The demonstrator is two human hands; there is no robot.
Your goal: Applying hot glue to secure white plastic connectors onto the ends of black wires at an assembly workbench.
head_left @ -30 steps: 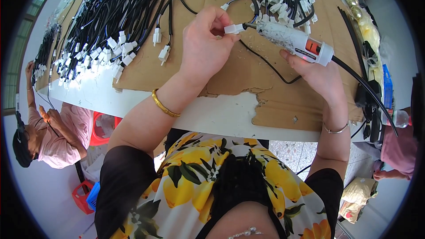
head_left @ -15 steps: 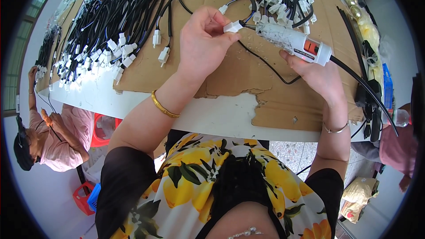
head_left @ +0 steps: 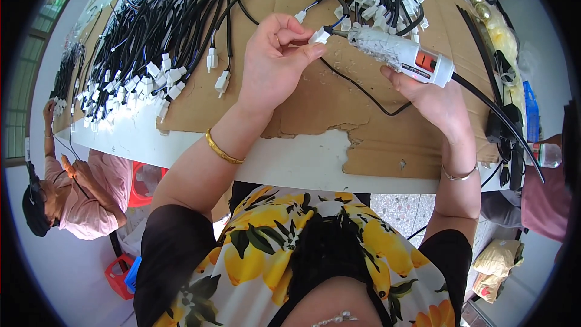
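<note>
Between the thumb and fingers of my left hand (head_left: 275,63) is a small white plug connector (head_left: 319,36) on the end of a black cable. My right hand (head_left: 430,94) is wrapped round a white hot glue gun (head_left: 393,51), whose barrel is crusted with pale residue. The gun's tip points left, at or very near the cable end of the connector; whether it touches I cannot tell. A black cord (head_left: 493,115) runs from the gun's back end. Below the gun, a thin black wire (head_left: 363,88) lies on the cardboard (head_left: 315,106).
Bundles of black cables with white connectors (head_left: 142,82) cover the table's left; another bundle (head_left: 378,6) lies beyond the gun. A black adapter (head_left: 505,124) and cords sit at the right edge. A person (head_left: 91,194) works at left; another person's pink clothing (head_left: 548,200) shows at right.
The connector is tilted up more steeply in my left fingers. The glue gun stays almost where it was, at the connector's cable end. The view has shifted slightly.
</note>
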